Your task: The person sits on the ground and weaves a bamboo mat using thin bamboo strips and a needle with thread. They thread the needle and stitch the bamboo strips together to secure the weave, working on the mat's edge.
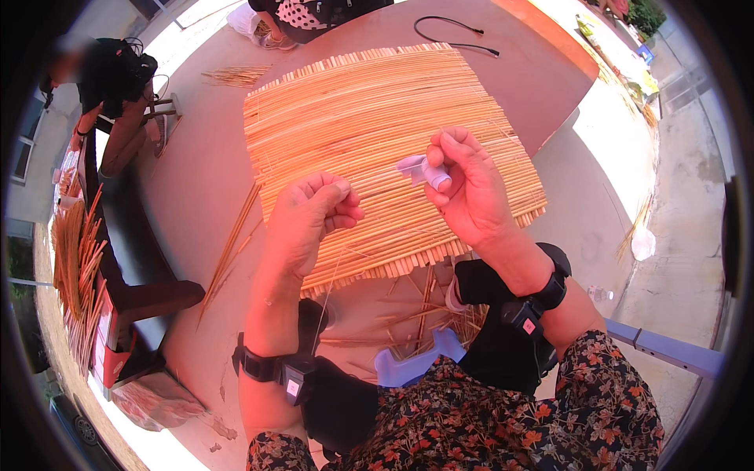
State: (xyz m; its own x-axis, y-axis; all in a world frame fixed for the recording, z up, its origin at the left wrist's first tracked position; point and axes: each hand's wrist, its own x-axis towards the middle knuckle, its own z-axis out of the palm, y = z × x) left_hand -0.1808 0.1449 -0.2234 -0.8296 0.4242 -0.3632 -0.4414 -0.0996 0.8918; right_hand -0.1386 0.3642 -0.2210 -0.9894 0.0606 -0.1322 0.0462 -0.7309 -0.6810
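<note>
A mat of straight straw-coloured stalks (377, 118), bound side by side in rows, lies in front of me. Over its left part is my left hand (310, 216), thumb and index finger pinched together; whatever is between them is too small to make out. A thin thread (333, 275) hangs below that hand across the mat's near edge. My right hand (471, 184) is raised over the mat's right part, fingers curled and thumb close to the index finger. A pale purple strip (424, 169), cloth-like, is wrapped about one of its fingers, a loose end sticking out leftward.
Loose stalks (236, 76) lie on the floor beyond the mat, others beneath its near edge. Bundled stalks (75, 259) stand at the left beside a dark bench (129, 228). Another person (118, 86) is at upper left. A black cable (452, 39) lies at the back.
</note>
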